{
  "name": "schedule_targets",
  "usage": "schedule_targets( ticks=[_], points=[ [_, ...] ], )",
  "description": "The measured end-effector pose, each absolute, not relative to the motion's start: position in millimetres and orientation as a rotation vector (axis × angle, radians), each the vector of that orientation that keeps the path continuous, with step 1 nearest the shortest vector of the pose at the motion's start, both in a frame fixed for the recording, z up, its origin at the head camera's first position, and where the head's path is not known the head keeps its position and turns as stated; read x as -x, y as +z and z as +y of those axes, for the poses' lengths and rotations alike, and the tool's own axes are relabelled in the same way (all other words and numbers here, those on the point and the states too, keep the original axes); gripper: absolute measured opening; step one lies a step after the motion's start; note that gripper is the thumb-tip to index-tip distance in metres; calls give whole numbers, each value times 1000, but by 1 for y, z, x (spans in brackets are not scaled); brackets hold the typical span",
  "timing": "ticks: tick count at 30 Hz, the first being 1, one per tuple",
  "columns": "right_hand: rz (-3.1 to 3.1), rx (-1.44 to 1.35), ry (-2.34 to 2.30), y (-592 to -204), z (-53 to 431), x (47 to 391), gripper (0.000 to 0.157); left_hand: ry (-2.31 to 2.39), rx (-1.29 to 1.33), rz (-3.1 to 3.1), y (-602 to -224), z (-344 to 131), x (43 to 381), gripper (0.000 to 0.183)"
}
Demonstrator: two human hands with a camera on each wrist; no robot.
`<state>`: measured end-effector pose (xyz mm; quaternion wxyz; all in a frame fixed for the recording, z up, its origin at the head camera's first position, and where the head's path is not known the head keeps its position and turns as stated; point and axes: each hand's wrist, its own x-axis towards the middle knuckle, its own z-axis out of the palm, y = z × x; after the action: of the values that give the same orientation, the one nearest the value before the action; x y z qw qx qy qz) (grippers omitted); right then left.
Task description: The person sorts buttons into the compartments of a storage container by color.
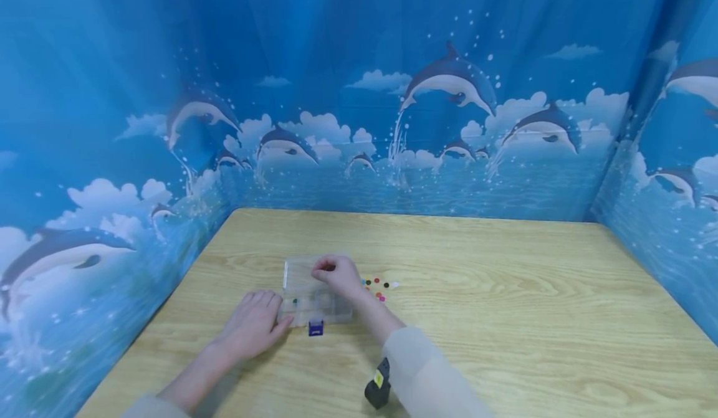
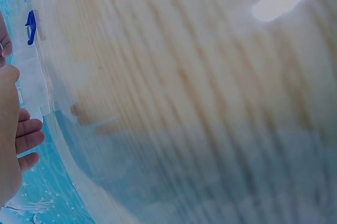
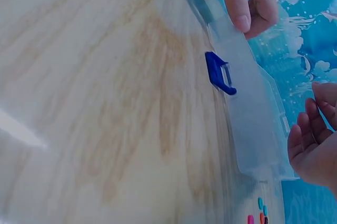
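A clear plastic compartment box (image 1: pixel 339 316) lies with its lid (image 1: pixel 297 275) folded back and a blue latch (image 1: pixel 316 328) on its front side. One compartment holds a small green piece (image 1: pixel 295 301). My left hand (image 1: pixel 255 321) grips the box's left end, thumb in front and fingers behind, as the right wrist view (image 3: pixel 253 3) shows. Above the box hovers my right hand (image 1: pixel 341 276), thumb and index finger brought together; whether anything small is between them is hidden. Right of the box are several small coloured round pieces (image 1: pixel 377 280), also visible beyond the box's end in the right wrist view.
A wood-grain table (image 1: pixel 505 293) carries everything. A black device with a yellow label (image 1: pixel 378 382) is at the right forearm's sleeve. A blue curtain (image 1: pixel 359 106) printed with dolphins surrounds the table's back and sides.
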<state>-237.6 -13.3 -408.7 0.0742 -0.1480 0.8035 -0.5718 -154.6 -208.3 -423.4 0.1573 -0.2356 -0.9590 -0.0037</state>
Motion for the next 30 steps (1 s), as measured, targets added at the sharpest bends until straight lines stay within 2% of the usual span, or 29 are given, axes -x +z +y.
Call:
schedule_targets(
  ticks=[22, 30],
  points=[
    [2403, 523, -1725, -402, 40, 244, 11, -12, 669, -2750, -425, -209, 155, 33],
    [2417, 496, -1709, -412, 58, 250, 11, -12, 667, -2761, -425, -209, 155, 33]
  ],
)
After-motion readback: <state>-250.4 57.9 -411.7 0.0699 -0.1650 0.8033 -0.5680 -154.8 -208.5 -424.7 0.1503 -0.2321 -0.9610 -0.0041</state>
